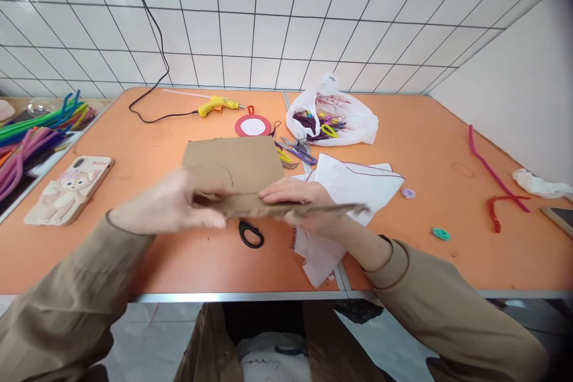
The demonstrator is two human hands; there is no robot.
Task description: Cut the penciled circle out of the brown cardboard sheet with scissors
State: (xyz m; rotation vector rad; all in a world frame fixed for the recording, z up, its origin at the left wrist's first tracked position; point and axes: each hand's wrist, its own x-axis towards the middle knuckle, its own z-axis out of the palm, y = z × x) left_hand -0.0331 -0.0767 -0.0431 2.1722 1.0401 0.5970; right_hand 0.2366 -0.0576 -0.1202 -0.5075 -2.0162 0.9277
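Step in hand: by my judgement, working the near edge of the brown, flat cardboard sheet [237, 161], which lay left of centre on the orange, smooth-topped table [179, 262]. A narrow cardboard strip stood tilted along that edge; I could not tell whether it was a folded flap or a separate piece.

Right hand [313, 197]: fingers laid over the strip, grasping it; thumb hidden. Left hand [174, 200]: fingers curled at the strip's left end, thumb on the near side; blur prevented me from telling whether they pinched it or merely touched it.

Next move, as judged: it called for even pressure from both hands along the strip, clear of the black, oval loop handle [251, 234] just nearer.

Count:
- One yellow, pistol-shaped glue gun [219, 105], far left.
- One red-rimmed, white-centred disc [253, 126], far side.
- One white, translucent plastic bag [358, 122], far right of the disc.
- One lilac, round ring [408, 193] and one teal, round ring [441, 233], right.
- Two fuzzy stems, right: one magenta, long stem [492, 161]; one red, bent stem [495, 215].
- White, dark-red-stitched cloth [353, 182], right of the sheet: layers overlapped, number uncertain.
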